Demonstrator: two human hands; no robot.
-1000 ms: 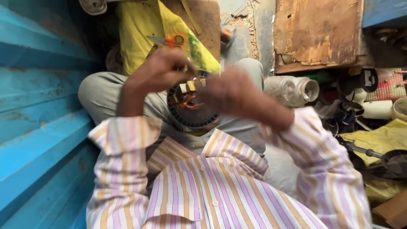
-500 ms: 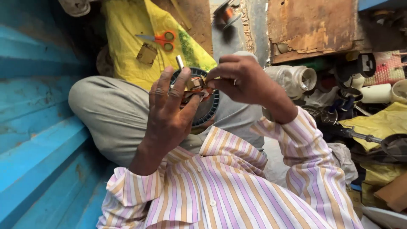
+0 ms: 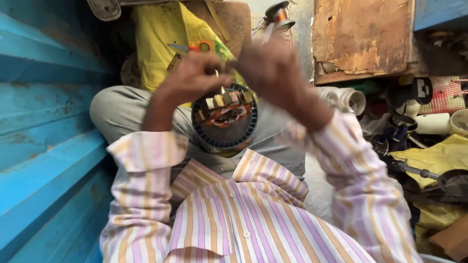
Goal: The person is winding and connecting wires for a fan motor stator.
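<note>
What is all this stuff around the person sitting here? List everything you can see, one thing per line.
Round dark ring-shaped motor core with copper windings: one, black with orange and white wire, on the lap, under both hands.
Orange-handled scissors: one, lying on the yellow cloth.
Yellow cloth: one, behind the knee.
Spool of copper wire: one, top centre.
Worn wooden board: one, brown, upper right.
White plastic pipe pieces: several, right of the knee.
Blue corrugated metal wall: one, left side.
Striped shirt: one, pink, yellow and white.
Grey trousers: one pair.
Left hand: fingers pinched above the core.
Right hand: blurred, raised above the core.
</note>
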